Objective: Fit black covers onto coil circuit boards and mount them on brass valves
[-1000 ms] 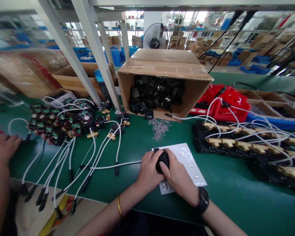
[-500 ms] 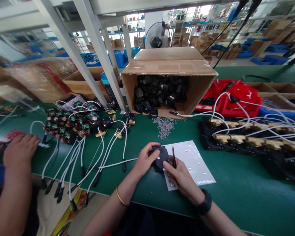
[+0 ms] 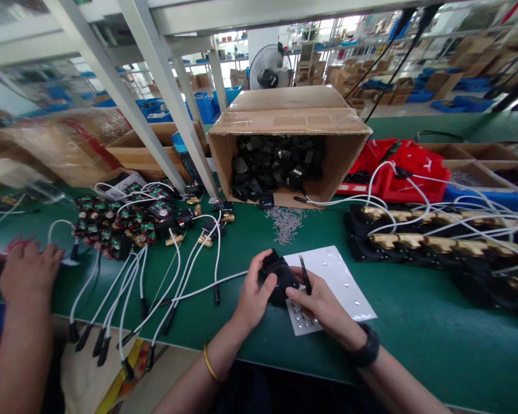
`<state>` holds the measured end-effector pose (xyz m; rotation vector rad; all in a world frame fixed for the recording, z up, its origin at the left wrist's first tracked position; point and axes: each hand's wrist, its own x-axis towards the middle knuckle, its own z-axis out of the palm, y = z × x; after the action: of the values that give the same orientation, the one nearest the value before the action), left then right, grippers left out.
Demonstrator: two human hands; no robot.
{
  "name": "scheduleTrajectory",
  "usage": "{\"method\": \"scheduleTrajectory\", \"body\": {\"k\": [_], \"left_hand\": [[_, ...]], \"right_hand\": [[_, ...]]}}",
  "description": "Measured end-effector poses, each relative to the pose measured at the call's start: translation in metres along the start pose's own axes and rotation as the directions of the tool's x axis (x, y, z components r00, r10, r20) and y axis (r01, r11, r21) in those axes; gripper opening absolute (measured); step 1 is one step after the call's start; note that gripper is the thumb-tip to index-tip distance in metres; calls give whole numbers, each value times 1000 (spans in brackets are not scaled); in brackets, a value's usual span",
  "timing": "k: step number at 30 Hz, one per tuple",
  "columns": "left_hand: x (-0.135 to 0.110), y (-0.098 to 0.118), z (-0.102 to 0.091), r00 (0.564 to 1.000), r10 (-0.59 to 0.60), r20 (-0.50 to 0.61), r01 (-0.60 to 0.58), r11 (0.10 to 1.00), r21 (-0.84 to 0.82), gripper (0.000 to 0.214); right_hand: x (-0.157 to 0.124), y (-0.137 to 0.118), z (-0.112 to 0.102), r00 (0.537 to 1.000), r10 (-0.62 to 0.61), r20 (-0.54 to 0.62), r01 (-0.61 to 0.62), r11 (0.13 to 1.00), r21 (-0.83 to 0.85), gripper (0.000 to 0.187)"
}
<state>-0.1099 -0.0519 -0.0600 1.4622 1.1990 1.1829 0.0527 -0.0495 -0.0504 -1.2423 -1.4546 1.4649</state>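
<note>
A black plastic housing (image 3: 280, 276) with a white cable running off its left side is held between my two hands above the green bench. My left hand (image 3: 254, 293) wraps round its left side, thumb on the face. The right hand (image 3: 317, 302) grips the opposite edge with its thumb on top; a slim black tool (image 3: 304, 275), perhaps tweezers, stands up between its fingers. Partly under that hand lies a white sheet (image 3: 339, 270) dotted with small shiny round pieces. The housing's underside is hidden.
A cardboard box (image 3: 291, 119) of black housings opens toward me, with loose screws (image 3: 285, 223) in front. Brass-fitted black units (image 3: 431, 244) stand right, circuit-board assemblies (image 3: 112, 221) with cables left. A co-worker's hand (image 3: 30, 270) is at far left.
Both hands have tilted the black housing, so its face is turned differently and the shiny round spot on it shows less. The co-worker's hand shifts slightly. The view has moved a little.
</note>
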Motion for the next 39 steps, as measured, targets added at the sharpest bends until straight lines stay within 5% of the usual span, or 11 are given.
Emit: {"method": "scheduleTrajectory", "body": {"k": [3,6,9,12,16,20,23,26,29,34,39], "left_hand": [[-20,-2,-3,962,254,-104,-225,946,235,40],[-22,-16,-4,976,219,-22,-188,881,434,29],[-3,-33,-2,996,81,31,-83,795,602,46],[27,-42,1,994,84,67,-107,750,652,61],[65,-46,0,996,68,56,-88,739,668,49],[98,-51,1,998,29,64,-65,737,673,14],[115,-54,6,998,-9,66,-39,729,684,5],[122,-54,13,997,-50,51,1,723,691,9],[123,-53,19,995,-93,45,37,731,681,7],[123,-51,22,992,-120,26,80,790,607,14],[107,-52,12,989,-143,-49,150,900,410,12]], "right_hand": [[11,-5,-26,944,-327,52,317,847,-427,41],[23,6,-46,829,-537,157,465,505,-727,42],[31,30,-56,791,-542,283,482,269,-834,42],[30,46,-58,759,-500,417,550,148,-822,43],[17,47,-56,754,-447,481,548,24,-836,47],[-2,42,-53,796,-395,458,517,53,-854,52],[-14,42,-53,833,-409,373,486,220,-846,42],[-4,39,-61,854,-520,34,344,514,-786,25],[36,29,-73,878,-361,-314,31,698,-715,20],[121,20,-77,959,-187,-215,-37,666,-745,3],[145,25,-70,980,-97,-171,-69,644,-762,13]]}}
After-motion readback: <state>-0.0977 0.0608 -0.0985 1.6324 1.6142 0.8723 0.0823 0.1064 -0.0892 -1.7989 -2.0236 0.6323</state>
